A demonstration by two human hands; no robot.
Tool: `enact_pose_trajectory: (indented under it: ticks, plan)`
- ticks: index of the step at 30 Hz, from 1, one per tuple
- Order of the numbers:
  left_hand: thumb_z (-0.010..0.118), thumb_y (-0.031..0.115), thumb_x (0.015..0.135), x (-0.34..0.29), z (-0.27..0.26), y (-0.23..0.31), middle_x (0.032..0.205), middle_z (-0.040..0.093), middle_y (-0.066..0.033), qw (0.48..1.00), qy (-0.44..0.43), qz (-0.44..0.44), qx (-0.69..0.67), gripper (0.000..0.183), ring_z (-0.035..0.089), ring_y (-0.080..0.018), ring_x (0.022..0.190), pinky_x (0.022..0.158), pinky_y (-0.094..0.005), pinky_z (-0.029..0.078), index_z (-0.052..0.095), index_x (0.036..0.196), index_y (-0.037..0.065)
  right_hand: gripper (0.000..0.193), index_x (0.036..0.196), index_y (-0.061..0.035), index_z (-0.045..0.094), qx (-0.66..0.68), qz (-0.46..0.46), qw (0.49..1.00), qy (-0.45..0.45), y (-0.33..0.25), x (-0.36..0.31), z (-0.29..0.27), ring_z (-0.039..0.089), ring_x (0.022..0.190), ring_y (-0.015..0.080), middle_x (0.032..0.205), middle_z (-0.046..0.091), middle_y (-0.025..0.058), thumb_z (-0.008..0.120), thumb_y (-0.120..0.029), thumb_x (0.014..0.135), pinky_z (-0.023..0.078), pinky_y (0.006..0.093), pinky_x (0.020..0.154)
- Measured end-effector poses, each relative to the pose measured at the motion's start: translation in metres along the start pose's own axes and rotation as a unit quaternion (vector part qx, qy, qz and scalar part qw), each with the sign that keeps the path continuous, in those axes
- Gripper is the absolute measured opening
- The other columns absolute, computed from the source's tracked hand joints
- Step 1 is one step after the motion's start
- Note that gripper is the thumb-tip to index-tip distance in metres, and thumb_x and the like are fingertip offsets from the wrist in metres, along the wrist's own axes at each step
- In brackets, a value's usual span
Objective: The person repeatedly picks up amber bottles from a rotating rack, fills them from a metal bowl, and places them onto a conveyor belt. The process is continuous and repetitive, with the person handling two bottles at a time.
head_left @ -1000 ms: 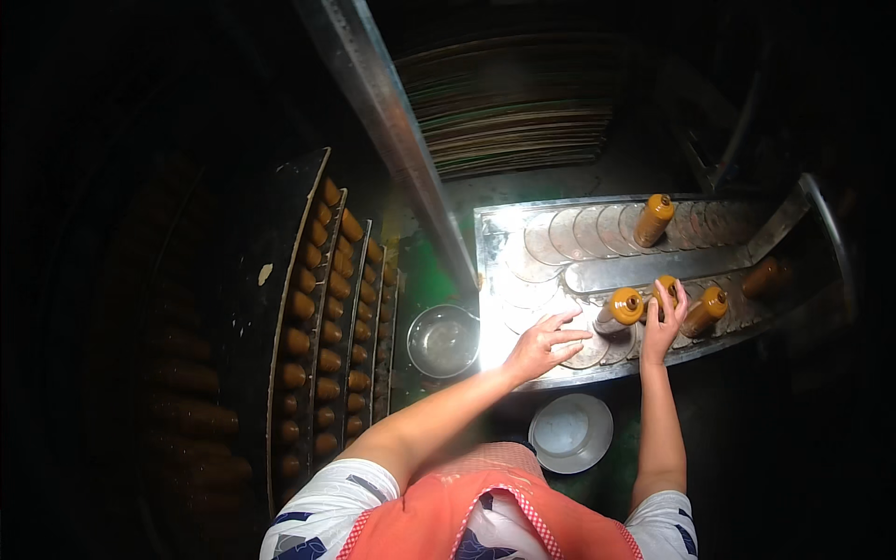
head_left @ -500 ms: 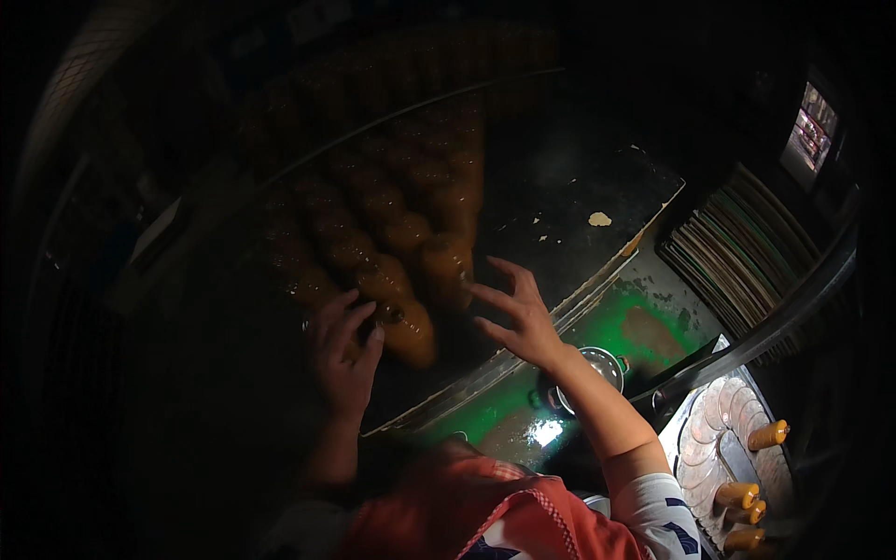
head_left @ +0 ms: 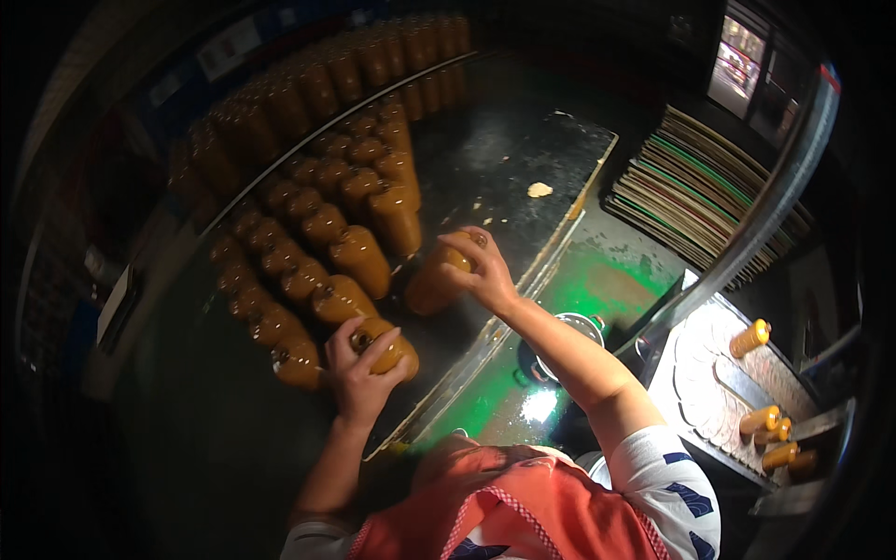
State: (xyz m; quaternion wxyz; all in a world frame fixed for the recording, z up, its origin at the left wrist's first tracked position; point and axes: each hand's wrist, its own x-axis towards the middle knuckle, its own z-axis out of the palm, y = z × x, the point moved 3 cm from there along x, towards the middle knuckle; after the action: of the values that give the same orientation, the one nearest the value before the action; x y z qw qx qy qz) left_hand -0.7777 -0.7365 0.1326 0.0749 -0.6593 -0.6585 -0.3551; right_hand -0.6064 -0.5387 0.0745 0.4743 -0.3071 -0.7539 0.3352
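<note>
Rows of shiny orange-brown cylinders (head_left: 359, 261), with rounded tops and small dark spots there, stand on a dark table (head_left: 476, 177). My left hand (head_left: 357, 383) has its fingers wrapped round the top of the nearest cylinder (head_left: 403, 359), at the front of the rows. A little apart from the rows, my right hand (head_left: 487, 278) grips another cylinder (head_left: 431, 287) near its top. That cylinder leans to the right. Whether either base rests on the table I cannot tell.
More cylinders (head_left: 317, 89) stand behind a thin metal rail (head_left: 308, 135). A pale scrap (head_left: 539, 189) lies on the table. Rightward are a stack of boards (head_left: 700, 191), a metal pot (head_left: 583, 327), a curved metal bar (head_left: 784, 196) and a bright metal conveyor (head_left: 695, 373) carrying several orange cylinders.
Both hands, formerly with fingers spread, have closed on a cylinder each. The right-hand cylinder is now apart from the rows. The view has shifted and become brighter.
</note>
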Motion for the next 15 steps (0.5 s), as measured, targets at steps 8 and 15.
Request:
enact_pose_trajectory:
  ticks: [8, 15]
  plan:
    - [0.070, 0.021, 0.083, -0.013, 0.148, 0.125, 0.126, 0.059, -0.0127, 0.721, -0.040, -0.353, -0.595, 0.066, 0.053, -0.0247, 0.121, 0.103, -0.0417, 0.045, 0.047, 0.143, 0.005, 0.047, 0.141, -0.0116, 0.049, 0.374, 0.332, 0.826, 0.260, 0.130, -0.126, -0.244, 0.062, 0.101, 0.0240, 0.121, 0.060, 0.0087, 0.054, -0.033, 0.099, 0.054, 0.0395, 0.082]
    - [0.053, 0.052, 0.088, -0.039, 0.453, 0.182, 0.123, 0.056, -0.0140, 0.526, -0.264, -0.330, -0.738, 0.058, 0.051, -0.0446, 0.111, 0.084, -0.0534, 0.056, 0.054, 0.130, 0.011, 0.059, 0.133, -0.0097, 0.051, 0.644, 0.460, 0.572, 0.216, 0.200, -0.175, -0.348, 0.059, 0.116, 0.0352, 0.132, 0.055, 0.0190, 0.045, -0.053, 0.093, 0.051, 0.0556, 0.095]
